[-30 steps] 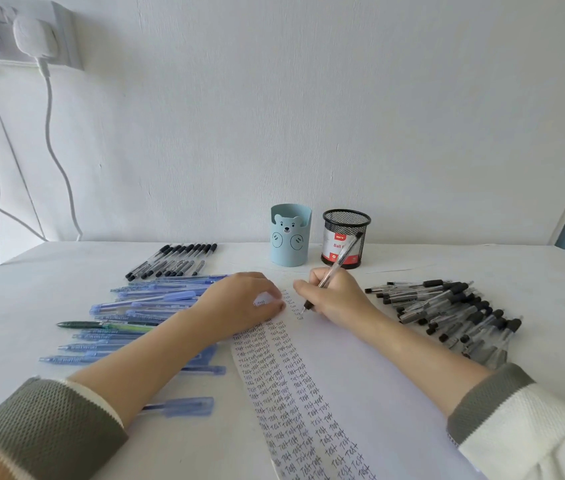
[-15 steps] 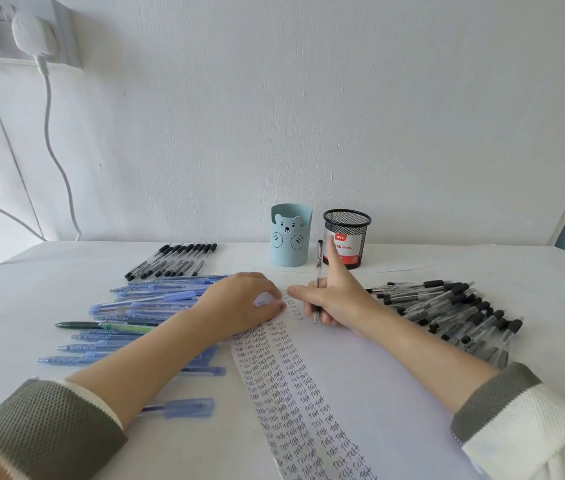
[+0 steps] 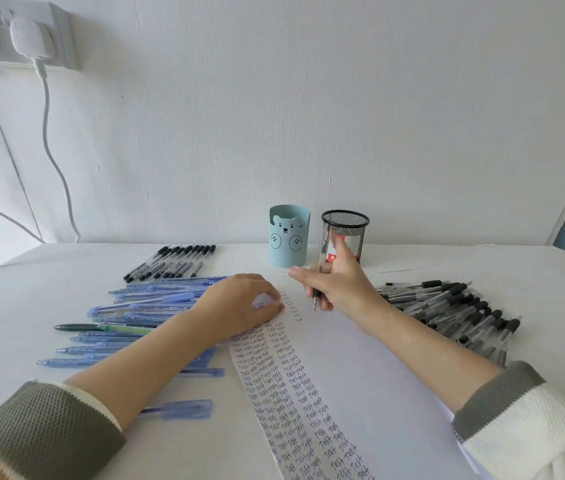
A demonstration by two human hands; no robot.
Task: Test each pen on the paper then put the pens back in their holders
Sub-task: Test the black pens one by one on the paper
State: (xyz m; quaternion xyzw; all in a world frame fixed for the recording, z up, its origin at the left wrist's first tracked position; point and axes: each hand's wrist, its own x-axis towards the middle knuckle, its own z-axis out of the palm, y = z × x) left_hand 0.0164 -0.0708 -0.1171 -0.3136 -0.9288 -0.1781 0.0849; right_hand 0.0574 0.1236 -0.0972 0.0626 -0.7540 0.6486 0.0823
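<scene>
Pen (image 3: 323, 258) with the clear barrel is pinched nearly upright in the right hand (image 3: 339, 289), index finger sticking out, tip just over the paper's (image 3: 378, 375) far end mid-table, while the left hand (image 3: 239, 306) rests relaxed fingers on the sheet's far left corner.

White table (image 3: 21, 299) with paper (image 3: 378, 393), pens (image 3: 454, 306), two holders (image 3: 288, 242).

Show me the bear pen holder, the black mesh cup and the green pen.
bear pen holder (image 3: 288, 245): head view, on its front, below the bear's face.
black mesh cup (image 3: 357, 241): head view, on its mesh wall.
green pen (image 3: 107, 328): head view, mid-barrel.
</scene>
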